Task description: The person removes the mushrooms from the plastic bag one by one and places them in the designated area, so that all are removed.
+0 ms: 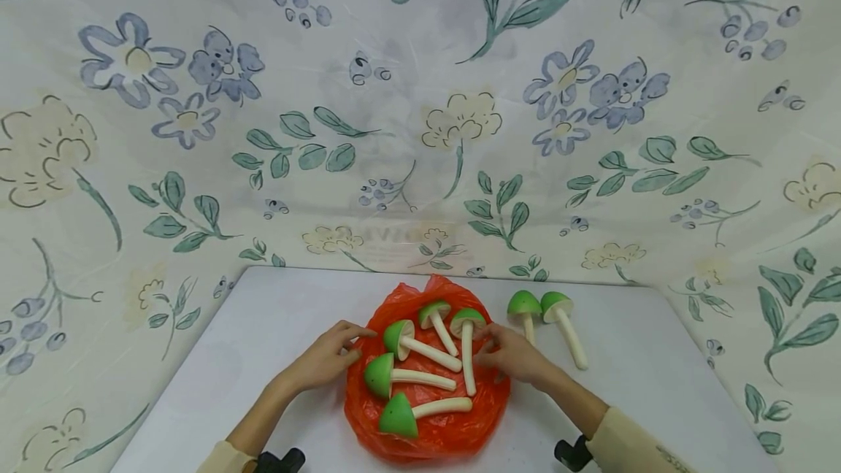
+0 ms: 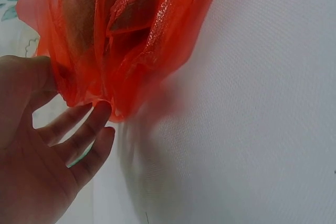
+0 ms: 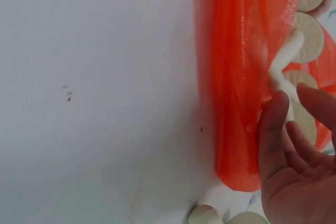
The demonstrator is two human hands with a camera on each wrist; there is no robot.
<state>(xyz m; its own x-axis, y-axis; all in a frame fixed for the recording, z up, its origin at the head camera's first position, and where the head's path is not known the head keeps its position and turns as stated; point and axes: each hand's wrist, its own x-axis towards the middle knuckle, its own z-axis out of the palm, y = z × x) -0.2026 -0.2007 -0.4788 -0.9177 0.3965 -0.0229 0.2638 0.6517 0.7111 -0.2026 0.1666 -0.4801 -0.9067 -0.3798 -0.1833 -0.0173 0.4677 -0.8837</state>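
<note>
A red plastic bag (image 1: 427,451) lies spread on the white table, its rim loosely gathered up. On it rest several toy mushrooms (image 1: 430,379) with green caps and white stems. At the bag's left side my left hand (image 1: 331,358) pinches the rim; the left wrist view has the thin plastic between its thumb and fingertips (image 2: 102,111). Opposite, my right hand (image 1: 515,358) rests against the bag's right edge beside a mushroom stem, its fingers (image 3: 274,124) loosely bent and spread apart. Part of that hand's fingers is hidden by the plastic.
Two more green-capped mushrooms (image 1: 570,334) lie on the white table (image 1: 644,385) to the right of the bag, behind my right hand. A floral-patterned sheet (image 1: 407,93) hangs along the table's back edge.
</note>
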